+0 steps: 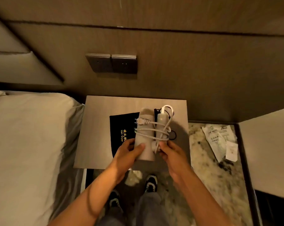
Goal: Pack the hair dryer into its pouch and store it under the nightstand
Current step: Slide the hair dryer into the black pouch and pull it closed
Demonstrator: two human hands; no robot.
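Head view: the hair dryer (145, 136) is held just above the nightstand (97, 128), folded up, w/ its white cord (156, 128) wound round barrel and handle. The plug (140, 122) sits on the wrap's left side, prongs pointing left. A loop of cord arches over the dryer's far end.

Left hand (129, 151) is closed round the near end of the barrel, thumb lying across the front, fingers behind. Right hand (170, 152) grips the near end of the handle side, thumb pressed on the cord there, fingers curled underneath.

The black pouch (121, 126) lies flat on the nightstand, under and to the left of the dryer, partly hidden by it and the left hand; gold lettering reads "Hair Dryer". A thin black loop (173, 136), prob. a drawstring, shows on the top just right of the dryer.

Left of the nightstand is a bed (27, 136) w/ pale bedding. On the wall behind the nightstand are two dark switch plates (112, 63). Right of the nightstand, on the patterned floor (208, 168), lie some printed paper leaflets (219, 141). In front of the nightstand, below the forearms, are the person's two shoes (151, 183) and grey trouser legs.
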